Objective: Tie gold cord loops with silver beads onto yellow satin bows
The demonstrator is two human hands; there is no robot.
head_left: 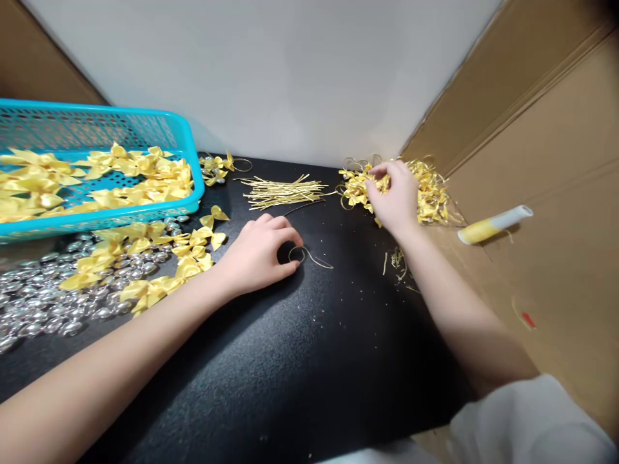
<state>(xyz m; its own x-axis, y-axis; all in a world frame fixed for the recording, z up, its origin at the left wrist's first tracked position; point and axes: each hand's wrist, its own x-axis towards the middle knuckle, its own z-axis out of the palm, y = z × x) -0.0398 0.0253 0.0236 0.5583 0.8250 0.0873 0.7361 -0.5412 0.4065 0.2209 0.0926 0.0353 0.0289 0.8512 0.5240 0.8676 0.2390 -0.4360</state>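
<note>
Simply 1 thin golden cord, loosely looped.

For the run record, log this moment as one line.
left hand: at wire loop | right hand: at yellow bow pile | gold wire strips: on black table | blue basket: holds yellow bows

Left hand low, fingers curled, right hand farther forward.

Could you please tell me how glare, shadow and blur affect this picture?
In the head view, a pale sheen spreads over the black tabletop; bright glints dot the silver beads; a soft shadow lies beside the left hand; the light sleeve looks soft; the upper right corner falls dark.
</note>
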